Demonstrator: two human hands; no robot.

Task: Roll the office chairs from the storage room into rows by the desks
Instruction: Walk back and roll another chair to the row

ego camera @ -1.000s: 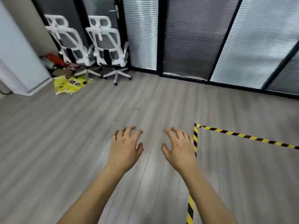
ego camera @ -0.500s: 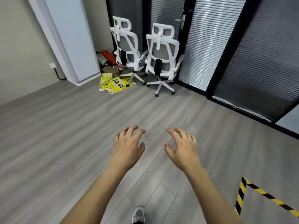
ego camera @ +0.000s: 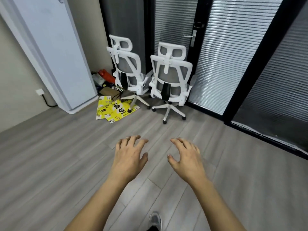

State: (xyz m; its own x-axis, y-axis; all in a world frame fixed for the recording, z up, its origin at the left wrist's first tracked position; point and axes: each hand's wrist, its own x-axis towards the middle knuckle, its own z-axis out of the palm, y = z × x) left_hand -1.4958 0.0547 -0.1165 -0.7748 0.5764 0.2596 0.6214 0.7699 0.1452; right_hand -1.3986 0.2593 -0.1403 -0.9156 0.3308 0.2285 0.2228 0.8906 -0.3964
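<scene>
Both hands out empty, left hand (ego camera: 129, 157) and right hand (ego camera: 187, 158) fingers spread, two white-framed grey mesh office chairs (ego camera: 170, 80) at 12 o'clock, left chair's base half hidden by yellow printed sheets (ego camera: 115, 109), grey shoe (ego camera: 155, 220) cut off at 6 o'clock

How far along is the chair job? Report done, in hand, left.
Done: nothing shown; no desks in view. In hand: nothing; left hand and right hand reach out open, touching neither chair. Left: left chair, a caster on yellow sheets, and right chair stand by the glass door.

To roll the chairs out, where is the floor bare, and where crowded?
Bare floor stretches from left hand and right hand to the right chair. Crowded: yellow papers under a left chair wheel, clutter beside the white cabinet.
</scene>
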